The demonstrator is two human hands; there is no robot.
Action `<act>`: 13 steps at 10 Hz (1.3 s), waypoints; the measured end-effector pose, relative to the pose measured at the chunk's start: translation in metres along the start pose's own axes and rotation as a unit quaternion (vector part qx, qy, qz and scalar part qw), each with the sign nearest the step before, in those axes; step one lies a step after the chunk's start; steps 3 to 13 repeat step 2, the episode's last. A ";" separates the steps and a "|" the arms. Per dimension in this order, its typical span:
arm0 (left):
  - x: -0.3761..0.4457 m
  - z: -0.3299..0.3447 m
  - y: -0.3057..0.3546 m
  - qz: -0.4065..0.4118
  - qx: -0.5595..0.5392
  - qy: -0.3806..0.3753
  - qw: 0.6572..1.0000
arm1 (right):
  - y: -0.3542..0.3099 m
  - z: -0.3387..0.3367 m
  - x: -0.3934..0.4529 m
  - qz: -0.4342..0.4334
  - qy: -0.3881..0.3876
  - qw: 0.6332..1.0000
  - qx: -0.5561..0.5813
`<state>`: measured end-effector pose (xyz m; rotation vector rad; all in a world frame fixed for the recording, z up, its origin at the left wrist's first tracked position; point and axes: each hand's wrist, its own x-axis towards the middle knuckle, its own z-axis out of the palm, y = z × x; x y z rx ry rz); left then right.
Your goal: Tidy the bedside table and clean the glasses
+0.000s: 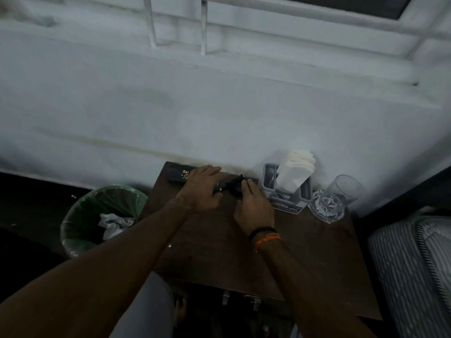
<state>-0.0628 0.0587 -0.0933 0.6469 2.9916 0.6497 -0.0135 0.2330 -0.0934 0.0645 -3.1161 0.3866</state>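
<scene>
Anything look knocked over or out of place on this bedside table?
Yes: the drinking glass lies tipped on its side at the table's right rear corner, beside the tissue holder. No spill shows. Both hands are on the glasses.

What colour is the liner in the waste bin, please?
Green, seen in the head view on the bin liner left of the table.

At lower centre, the bedside table [305,252] is dark brown. On it lie black glasses [233,187], a black case [178,176] with gold lettering and white tissues [296,170]. At left, a green-lined bin [80,215]; at right, grey-striped bedding [415,276].
</scene>
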 end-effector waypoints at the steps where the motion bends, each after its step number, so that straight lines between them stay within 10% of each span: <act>1: -0.002 -0.002 0.011 0.001 0.003 -0.016 1.000 | 0.000 -0.011 -0.004 -0.002 0.004 1.000 0.013; 13: -0.006 -0.007 0.019 0.006 0.024 -0.034 0.999 | 0.000 -0.021 -0.010 -0.016 0.032 0.999 0.022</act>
